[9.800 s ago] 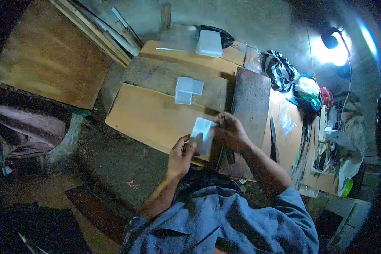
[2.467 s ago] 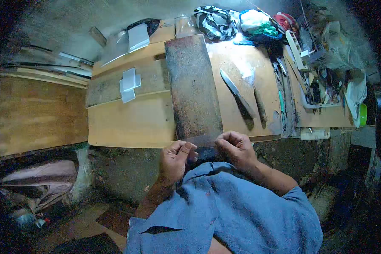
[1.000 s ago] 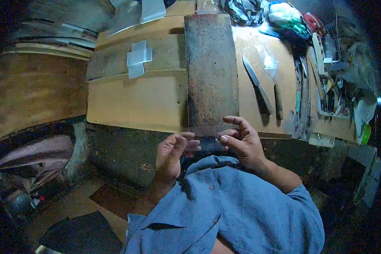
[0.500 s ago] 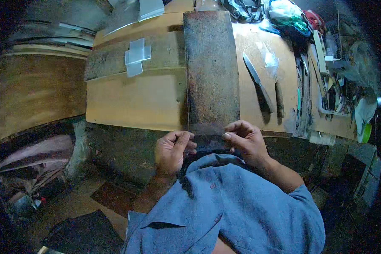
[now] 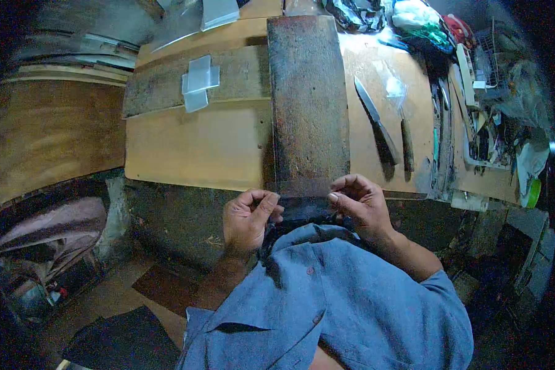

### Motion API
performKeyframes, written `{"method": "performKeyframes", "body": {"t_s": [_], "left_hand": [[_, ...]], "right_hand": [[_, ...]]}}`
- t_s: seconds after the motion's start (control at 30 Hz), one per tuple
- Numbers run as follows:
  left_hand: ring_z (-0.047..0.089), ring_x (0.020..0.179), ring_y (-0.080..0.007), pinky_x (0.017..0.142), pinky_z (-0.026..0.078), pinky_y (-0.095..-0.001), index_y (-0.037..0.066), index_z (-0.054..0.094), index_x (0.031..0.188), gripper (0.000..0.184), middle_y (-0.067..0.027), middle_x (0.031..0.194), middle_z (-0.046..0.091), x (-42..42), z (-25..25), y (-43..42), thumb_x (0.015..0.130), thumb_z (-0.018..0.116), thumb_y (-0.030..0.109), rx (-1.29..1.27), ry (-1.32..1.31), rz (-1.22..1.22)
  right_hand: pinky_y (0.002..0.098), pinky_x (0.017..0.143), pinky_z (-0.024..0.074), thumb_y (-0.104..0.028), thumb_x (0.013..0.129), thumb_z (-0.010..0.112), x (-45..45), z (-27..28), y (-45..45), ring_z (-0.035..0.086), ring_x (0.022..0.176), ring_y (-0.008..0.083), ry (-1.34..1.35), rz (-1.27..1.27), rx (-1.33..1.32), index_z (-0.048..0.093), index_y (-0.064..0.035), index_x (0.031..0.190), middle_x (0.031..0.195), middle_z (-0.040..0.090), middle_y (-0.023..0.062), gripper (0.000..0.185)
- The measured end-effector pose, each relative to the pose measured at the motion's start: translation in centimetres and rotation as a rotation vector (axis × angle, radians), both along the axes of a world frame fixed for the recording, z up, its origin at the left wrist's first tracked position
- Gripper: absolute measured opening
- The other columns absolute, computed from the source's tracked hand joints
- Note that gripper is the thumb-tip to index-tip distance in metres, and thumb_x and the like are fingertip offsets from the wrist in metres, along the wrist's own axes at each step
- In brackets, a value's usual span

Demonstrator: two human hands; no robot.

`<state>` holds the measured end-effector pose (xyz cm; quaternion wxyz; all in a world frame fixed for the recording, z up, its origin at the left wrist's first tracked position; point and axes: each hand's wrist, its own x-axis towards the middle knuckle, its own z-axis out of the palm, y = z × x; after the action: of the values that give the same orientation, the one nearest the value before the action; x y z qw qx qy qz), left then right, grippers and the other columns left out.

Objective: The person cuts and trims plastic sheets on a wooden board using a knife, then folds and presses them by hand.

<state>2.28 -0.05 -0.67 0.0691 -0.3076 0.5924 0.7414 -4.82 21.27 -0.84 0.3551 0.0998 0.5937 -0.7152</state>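
Note:
A thin see-through sheet point(image 5: 303, 198), which looks like clear plastic film, spans the gap between my hands at the near end of the dark wooden board point(image 5: 308, 98). My left hand point(image 5: 248, 219) pinches its left side between thumb and bent fingers. On the other side, my right hand point(image 5: 365, 206) has thumb and forefinger close together at the sheet's right edge. The sheet's outline is faint against the board and the dark gap below. Both hands are just in front of my blue shirt.
Small clear rectangular pieces point(image 5: 198, 80) lie overlapped on the worktable point(image 5: 191, 148), left of the board. To the right are a knife point(image 5: 369, 102) and a wooden-handled tool point(image 5: 407, 145). A tray of tools point(image 5: 487, 161) stands farther right. Plastic bags point(image 5: 416, 21) crowd the back.
My hands have drawn very slightly apart, the left a little to the left and the right a little to the right. The sheet remains between them.

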Motion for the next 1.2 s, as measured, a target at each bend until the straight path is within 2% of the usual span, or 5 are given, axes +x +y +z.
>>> {"method": "performKeyframes", "body": {"t_s": [0.27, 0.37, 0.57, 1.0, 1.2], "left_hand": [[0.060, 0.067, -0.0100, 0.063, 0.050, -0.0242, -0.001, 0.063, 0.087, 0.012, -0.0055, 0.075, 0.064, -0.5, 0.7, -0.8, 0.085, 0.064, 0.012, 0.105, 0.050, -0.136], [0.058, 0.068, -0.0088, 0.065, 0.048, -0.0230, 0.000, 0.063, 0.087, 0.012, -0.0047, 0.075, 0.064, -1.1, 1.0, -0.8, 0.085, 0.064, 0.012, -0.093, 0.050, -0.524], [0.057, 0.068, -0.0084, 0.064, 0.046, -0.0221, 0.000, 0.062, 0.090, 0.011, -0.0039, 0.076, 0.064, -1.4, 0.2, 1.6, 0.085, 0.064, 0.010, 0.202, 0.073, 0.044], [0.058, 0.070, -0.0113, 0.067, 0.048, -0.0243, 0.002, 0.060, 0.089, 0.008, -0.0046, 0.077, 0.063, -0.9, -0.9, 1.5, 0.085, 0.063, 0.009, 0.262, 0.077, 0.012], [0.059, 0.067, -0.0114, 0.064, 0.047, -0.0239, 0.002, 0.059, 0.090, 0.011, -0.0059, 0.077, 0.064, 0.2, -1.3, 1.4, 0.085, 0.064, 0.011, 0.253, 0.077, 0.105]], "right_hand": [[0.0233, 0.067, 0.0476, -0.007, 0.079, 0.068, -1.3, 0.0, 0.4, 0.057, 0.076, 0.0086, 0.081, 0.215, -0.046, 0.058, -0.0018, 0.096, 0.083, 0.061, 0.0023, 0.020], [0.0244, 0.069, 0.0478, -0.004, 0.079, 0.068, -2.5, 0.9, -0.4, 0.058, 0.076, 0.0100, 0.156, 0.251, -0.062, 0.055, -0.0008, 0.101, 0.085, 0.061, 0.0034, 0.025], [0.0252, 0.076, 0.0476, -0.003, 0.077, 0.069, -1.4, 0.2, -1.8, 0.058, 0.087, 0.0127, -0.026, -0.014, -0.269, 0.044, -0.0036, 0.119, 0.100, 0.058, 0.0058, 0.049], [0.0222, 0.067, 0.0432, -0.007, 0.083, 0.064, -0.1, -0.2, -2.1, 0.054, 0.075, 0.0064, 0.008, 0.561, -0.169, 0.056, -0.0025, 0.087, 0.082, 0.059, -0.0003, 0.010], [0.0240, 0.066, 0.0451, -0.008, 0.081, 0.066, -0.2, -1.0, -1.2, 0.053, 0.074, 0.0064, -0.015, 0.148, -0.202, 0.057, -0.0037, 0.088, 0.080, 0.058, -0.0013, 0.013]]}}
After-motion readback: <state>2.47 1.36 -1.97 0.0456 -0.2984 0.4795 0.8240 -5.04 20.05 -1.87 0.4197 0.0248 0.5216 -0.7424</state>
